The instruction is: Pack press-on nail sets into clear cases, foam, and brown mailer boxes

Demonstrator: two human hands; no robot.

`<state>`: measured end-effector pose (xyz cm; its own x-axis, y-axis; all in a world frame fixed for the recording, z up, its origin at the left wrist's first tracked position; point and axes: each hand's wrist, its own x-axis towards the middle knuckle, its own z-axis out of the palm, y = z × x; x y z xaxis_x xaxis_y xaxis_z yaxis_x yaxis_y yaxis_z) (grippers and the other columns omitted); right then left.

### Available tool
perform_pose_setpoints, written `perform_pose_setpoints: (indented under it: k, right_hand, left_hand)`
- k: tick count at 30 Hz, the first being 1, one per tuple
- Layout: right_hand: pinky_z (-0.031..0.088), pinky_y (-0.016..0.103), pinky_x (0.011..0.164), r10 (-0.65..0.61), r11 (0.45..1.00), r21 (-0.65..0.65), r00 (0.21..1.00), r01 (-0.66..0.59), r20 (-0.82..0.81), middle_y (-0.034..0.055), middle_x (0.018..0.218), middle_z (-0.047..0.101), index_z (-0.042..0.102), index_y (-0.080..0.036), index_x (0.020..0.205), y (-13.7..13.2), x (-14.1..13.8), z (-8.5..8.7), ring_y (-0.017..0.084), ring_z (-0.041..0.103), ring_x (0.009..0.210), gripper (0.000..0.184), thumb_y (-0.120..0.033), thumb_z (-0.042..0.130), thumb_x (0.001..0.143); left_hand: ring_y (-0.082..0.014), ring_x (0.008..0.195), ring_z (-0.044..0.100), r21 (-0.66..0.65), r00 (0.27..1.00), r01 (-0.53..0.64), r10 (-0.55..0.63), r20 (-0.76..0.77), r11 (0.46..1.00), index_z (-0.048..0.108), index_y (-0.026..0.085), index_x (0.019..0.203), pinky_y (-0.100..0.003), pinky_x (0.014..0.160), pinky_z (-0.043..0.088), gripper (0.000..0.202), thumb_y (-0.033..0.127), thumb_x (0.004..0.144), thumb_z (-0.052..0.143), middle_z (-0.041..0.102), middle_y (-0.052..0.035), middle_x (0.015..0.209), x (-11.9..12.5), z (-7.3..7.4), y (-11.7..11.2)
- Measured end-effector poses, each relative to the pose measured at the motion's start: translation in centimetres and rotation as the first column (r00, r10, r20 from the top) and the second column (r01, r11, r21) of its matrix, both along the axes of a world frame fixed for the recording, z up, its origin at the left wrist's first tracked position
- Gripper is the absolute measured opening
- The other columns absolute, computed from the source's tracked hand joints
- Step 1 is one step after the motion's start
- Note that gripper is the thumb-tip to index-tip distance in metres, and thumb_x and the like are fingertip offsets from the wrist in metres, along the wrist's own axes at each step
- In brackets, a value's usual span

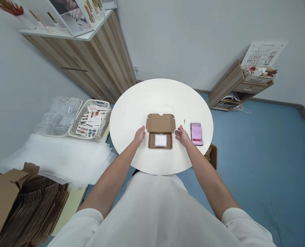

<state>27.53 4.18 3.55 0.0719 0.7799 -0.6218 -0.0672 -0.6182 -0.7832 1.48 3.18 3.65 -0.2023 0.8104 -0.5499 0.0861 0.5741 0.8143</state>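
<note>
Left hand (139, 136): fingers extended, lying loosely together, thumb side up, nothing in grasp; located just beside the left side of the box. Right hand (182, 136): fingers extended and slightly parted, nothing in grasp; located just beside the box's right side. Contact between either set of fingertips and the cardboard: cannot tell. Box (160, 122) is brown card and stands near the middle of the round white counter (160, 94), somewhat closer to the near edge than the far edge. Its lid is up and folded back toward the far edge, side flaps spread. A white packet (160, 140) lies flat inside the tray part, against the near wall; its contents are too blurred to identify. Phone (196, 133) lies on the counter near the right edge, beyond the right hand, screen lit pink and partly pixelated. Small dark marks show on the counter between lid and phone. Off the counter's left edge: a white basket (105, 120) of printed cards, white sheets (62, 156) and, nearer the wearer, a stack of flattened cardboard (40, 206).
</note>
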Motion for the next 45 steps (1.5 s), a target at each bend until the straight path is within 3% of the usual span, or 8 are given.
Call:
perform_pose_setpoints:
  k: [5, 13, 17, 24, 31, 38, 42, 45]
  right_hand:
    - [0.039, 0.038, 0.09, 0.159, 0.987, 0.033, 0.987, -0.158, -0.036, 0.0088, 0.125, 0.049, 0.038, -0.023, 0.126, 0.8, -1.3, 0.1, 0.02, 0.047, 0.112, 0.064, -0.063, 0.018, 0.08]
    - [0.032, 0.039, 0.094, 0.313, 0.912, 0.275, 0.95, -0.303, 0.007, 0.0008, 0.129, 0.045, 0.038, -0.032, 0.126, 0.3, -1.3, 1.8, 0.017, 0.04, 0.117, 0.057, -0.058, 0.012, 0.083]
    - [0.031, 0.039, 0.095, 0.354, 0.894, 0.252, 0.929, -0.37, 0.107, 0.0001, 0.13, 0.043, 0.041, -0.032, 0.125, -0.5, -0.1, 1.5, 0.017, 0.04, 0.114, 0.056, -0.06, 0.017, 0.082]
    - [0.03, 0.039, 0.096, 0.386, 0.896, 0.212, 0.92, -0.391, 0.067, 0.0028, 0.117, 0.053, 0.049, -0.026, 0.119, -2.4, 0.6, 1.1, 0.017, 0.049, 0.102, 0.065, -0.06, 0.009, 0.082]
    - [0.036, 0.037, 0.09, 0.393, 0.905, 0.103, 0.904, -0.412, 0.168, 0.0067, 0.117, 0.056, 0.058, -0.023, 0.109, -3.5, 0.2, 2.4, 0.022, 0.05, 0.106, 0.054, -0.058, 0.029, 0.08]
    - [0.043, 0.029, 0.075, 0.357, 0.922, 0.022, 0.869, -0.388, 0.343, 0.0058, 0.095, 0.062, 0.052, -0.019, 0.108, -5.3, -0.6, 0.6, 0.018, 0.057, 0.089, 0.043, -0.04, 0.052, 0.071]
    - [0.042, 0.028, 0.071, 0.371, 0.902, 0.001, 0.776, -0.432, 0.51, 0.0042, 0.092, 0.061, 0.049, -0.02, 0.11, -6.3, -1.2, -0.9, 0.016, 0.057, 0.086, 0.041, -0.037, 0.049, 0.072]
    - [0.04, 0.029, 0.075, 0.364, 0.883, 0.01, 0.697, -0.47, 0.618, 0.0047, 0.094, 0.06, 0.049, -0.019, 0.108, -6.8, -1.7, -1.4, 0.016, 0.056, 0.086, 0.037, -0.035, 0.048, 0.074]
  left_hand:
    - [-0.0229, 0.113, 0.048, -0.017, 0.979, 0.041, -0.037, 0.201, 0.999, 0.039, 0.015, 0.123, -0.032, 0.083, 0.044, 0.075, 0.068, 0.076, 0.017, 0.042, -0.0142, 0.13, 0.0, 0.2, 1.2]
    - [-0.0226, 0.118, 0.042, 0.143, 0.966, 0.138, -0.165, 0.199, 0.98, 0.046, 0.018, 0.121, -0.038, 0.091, 0.037, 0.076, 0.064, 0.079, 0.003, 0.046, -0.0079, 0.129, 0.4, 1.2, 0.4]
    - [-0.0233, 0.122, 0.035, 0.165, 0.962, 0.21, -0.234, 0.139, 0.964, 0.049, 0.023, 0.12, -0.04, 0.093, 0.035, 0.071, 0.063, 0.08, 0.006, 0.042, -0.0041, 0.132, 0.1, 1.5, -0.7]
    - [-0.0208, 0.108, 0.048, 0.042, 0.931, 0.329, -0.332, 0.154, 0.943, 0.048, 0.02, 0.121, -0.036, 0.085, 0.041, 0.081, 0.062, 0.078, -0.007, 0.05, -0.0064, 0.124, -0.8, 2.2, -2.9]
    - [-0.0235, 0.11, 0.048, -0.051, 0.938, 0.339, -0.334, 0.09, 0.939, 0.054, 0.023, 0.111, -0.032, 0.078, 0.044, 0.059, 0.064, 0.076, 0.031, 0.048, -0.0072, 0.126, -1.1, 2.7, -4.0]
    - [-0.0209, 0.096, 0.056, -0.109, 0.917, 0.328, -0.344, -0.201, 0.938, 0.043, 0.018, 0.118, -0.028, 0.073, 0.044, 0.058, 0.048, 0.07, 0.054, 0.053, -0.0124, 0.116, 0.5, 1.2, -5.4]
    - [-0.0247, 0.101, 0.053, -0.168, 0.742, 0.373, -0.402, -0.537, 0.912, 0.04, 0.016, 0.12, -0.033, 0.078, 0.041, 0.061, 0.046, 0.068, 0.053, 0.053, -0.0144, 0.115, 1.3, 0.3, -6.0]
    - [-0.0258, 0.101, 0.053, -0.228, 0.652, 0.395, -0.447, -0.612, 0.89, 0.041, 0.018, 0.117, -0.036, 0.079, 0.039, 0.056, 0.048, 0.071, 0.049, 0.056, -0.0133, 0.111, 1.8, -0.2, -6.2]
